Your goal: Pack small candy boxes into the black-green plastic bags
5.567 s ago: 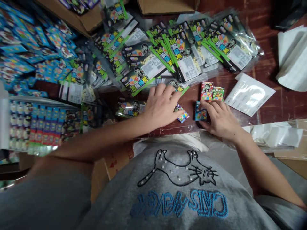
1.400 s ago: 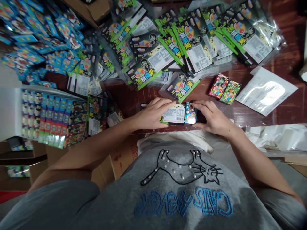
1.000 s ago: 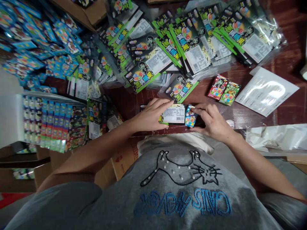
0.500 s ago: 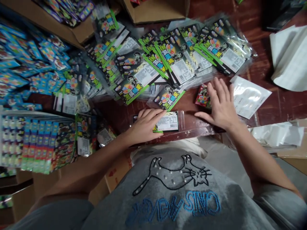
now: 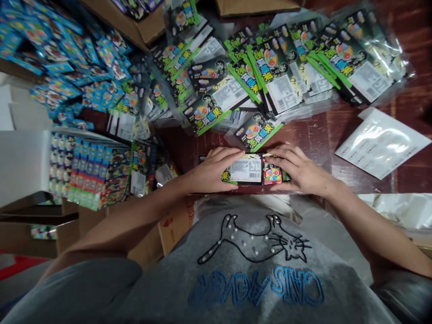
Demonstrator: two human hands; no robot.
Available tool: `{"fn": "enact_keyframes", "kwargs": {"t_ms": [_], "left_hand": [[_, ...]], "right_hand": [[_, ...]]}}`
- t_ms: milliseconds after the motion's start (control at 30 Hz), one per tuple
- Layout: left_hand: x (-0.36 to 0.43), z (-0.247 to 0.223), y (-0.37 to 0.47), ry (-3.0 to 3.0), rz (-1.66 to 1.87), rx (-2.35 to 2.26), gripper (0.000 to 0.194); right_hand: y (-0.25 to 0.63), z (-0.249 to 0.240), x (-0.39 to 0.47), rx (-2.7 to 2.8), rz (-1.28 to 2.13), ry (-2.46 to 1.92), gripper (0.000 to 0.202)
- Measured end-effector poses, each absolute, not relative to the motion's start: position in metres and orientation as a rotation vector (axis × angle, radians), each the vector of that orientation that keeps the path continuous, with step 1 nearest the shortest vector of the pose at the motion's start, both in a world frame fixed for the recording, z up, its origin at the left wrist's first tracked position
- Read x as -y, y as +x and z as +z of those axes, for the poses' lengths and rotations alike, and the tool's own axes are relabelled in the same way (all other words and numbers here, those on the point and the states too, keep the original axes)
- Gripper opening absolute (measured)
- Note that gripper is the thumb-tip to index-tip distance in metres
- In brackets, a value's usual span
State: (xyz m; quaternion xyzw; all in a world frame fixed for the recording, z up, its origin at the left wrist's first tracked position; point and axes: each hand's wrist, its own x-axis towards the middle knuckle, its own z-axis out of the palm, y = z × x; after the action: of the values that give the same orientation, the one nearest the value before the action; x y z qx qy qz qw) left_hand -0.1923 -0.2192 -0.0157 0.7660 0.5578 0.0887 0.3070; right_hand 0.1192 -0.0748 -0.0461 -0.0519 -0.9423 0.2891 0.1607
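A flat black printed packet with a white barcode label lies at the near edge of the dark red table. My left hand is closed over its left part, fingers along the far side and thumb side by the label. At the packet's right end sits a small red printed box. My right hand is closed round that box from the right, and a bit of green shows under its fingers. Whether the box is inside the clear sleeve or only beside the packet, I cannot tell.
Black and green printed packets in clear sleeves are heaped across the back. Blue packets pile up at the left, above upright colourful strips. A white label sheet lies at the right; a cardboard box stands behind.
My right hand has moved left and towards me, bringing the red box to the packet's right end. My left hand stays on the packet. The view has shifted.
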Motion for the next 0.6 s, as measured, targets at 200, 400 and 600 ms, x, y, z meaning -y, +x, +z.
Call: {"fn": "enact_keyframes", "kwargs": {"t_ms": [200,400,600], "left_hand": [[0.224,-0.027,-0.176,2.053,0.256,-1.579,0.095],[0.226,-0.029,-0.174,2.062,0.278,-1.574,0.094],[0.222,-0.028,-0.166,2.058,0.302,-1.56,0.095]], "right_hand": [[0.111,-0.058,0.085,2.738,0.789,-0.259,0.1],[0.154,-0.046,0.069,2.712,0.82,-0.572,0.118],[0.148,-0.053,0.068,2.652,0.915,-0.481,0.079]]}}
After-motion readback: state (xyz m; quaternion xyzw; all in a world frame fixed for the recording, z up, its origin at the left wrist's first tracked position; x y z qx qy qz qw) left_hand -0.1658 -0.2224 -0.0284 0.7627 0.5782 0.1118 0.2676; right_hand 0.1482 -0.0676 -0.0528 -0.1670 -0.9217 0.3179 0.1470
